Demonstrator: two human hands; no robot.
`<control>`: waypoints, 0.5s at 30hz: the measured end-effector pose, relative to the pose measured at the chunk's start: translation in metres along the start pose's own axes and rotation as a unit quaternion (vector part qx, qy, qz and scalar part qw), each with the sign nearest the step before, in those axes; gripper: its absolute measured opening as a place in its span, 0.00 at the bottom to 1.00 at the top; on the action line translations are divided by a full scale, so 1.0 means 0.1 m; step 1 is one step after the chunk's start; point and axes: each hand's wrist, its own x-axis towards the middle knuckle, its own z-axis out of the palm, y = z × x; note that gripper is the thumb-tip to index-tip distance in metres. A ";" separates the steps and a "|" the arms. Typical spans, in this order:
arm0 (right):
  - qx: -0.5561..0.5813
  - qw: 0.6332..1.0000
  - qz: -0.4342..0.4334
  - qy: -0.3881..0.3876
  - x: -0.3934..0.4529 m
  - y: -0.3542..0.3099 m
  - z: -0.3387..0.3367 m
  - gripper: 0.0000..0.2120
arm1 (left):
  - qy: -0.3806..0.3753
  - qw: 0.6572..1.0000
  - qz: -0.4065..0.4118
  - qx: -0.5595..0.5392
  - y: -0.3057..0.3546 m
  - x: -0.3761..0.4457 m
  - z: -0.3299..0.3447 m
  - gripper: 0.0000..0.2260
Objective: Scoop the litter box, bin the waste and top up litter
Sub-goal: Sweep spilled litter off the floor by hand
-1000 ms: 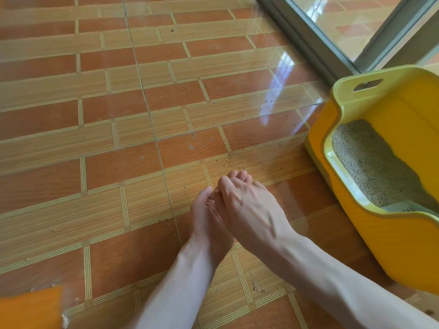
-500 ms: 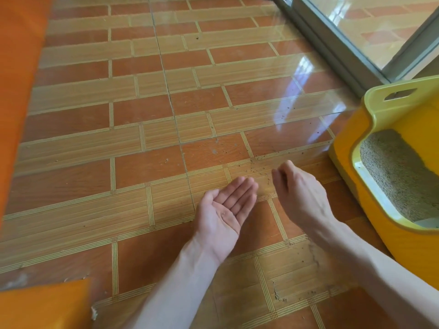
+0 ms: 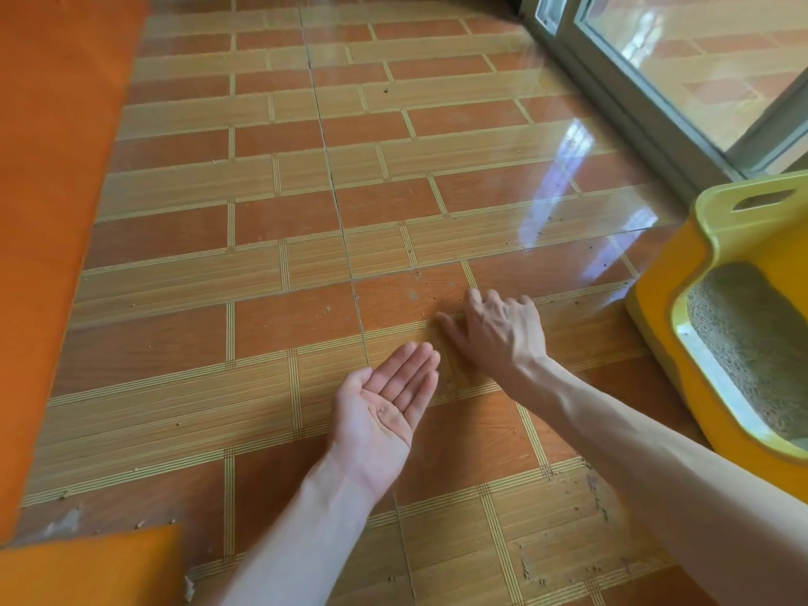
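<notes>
- The litter box [image 3: 739, 325] sits on the floor [image 3: 271, 220] at my right, litter [image 3: 752, 338] inside; rigid plastic, probably weighty, best lifted by its handle slot [image 3: 763, 199].
- Stray grains [image 3: 384, 412], light and loose, lie in my cupped, unclenched left hand [image 3: 384, 408].
- My right hand [image 3: 494, 330] rests fingertips on the floor, holding nothing that I can see.

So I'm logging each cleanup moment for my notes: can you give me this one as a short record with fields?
setting: tiled floor beside a sliding glass door
litter box: yellow litter box at right, grey litter inside
left hand: left hand palm up, cupped, a few grains on the palm
right hand: right hand palm down, fingers on the floor among scattered litter grains
</notes>
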 end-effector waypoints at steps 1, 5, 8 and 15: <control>0.007 1.000 0.000 0.004 0.03 0.01 0.01 0.30 | 0.002 1.000 0.000 -0.002 0.01 0.00 0.00 0.24; 0.005 0.999 0.024 0.025 0.08 0.18 0.06 0.25 | 0.002 1.000 0.001 -0.007 0.02 -0.01 -0.01 0.24; -0.025 0.998 0.055 0.018 0.08 0.29 0.02 0.28 | 0.003 1.000 0.000 -0.008 0.01 -0.01 -0.02 0.23; 0.030 0.997 0.053 -0.050 0.06 0.36 0.11 0.06 | 0.001 1.000 -0.002 -0.007 -0.01 0.01 -0.01 0.23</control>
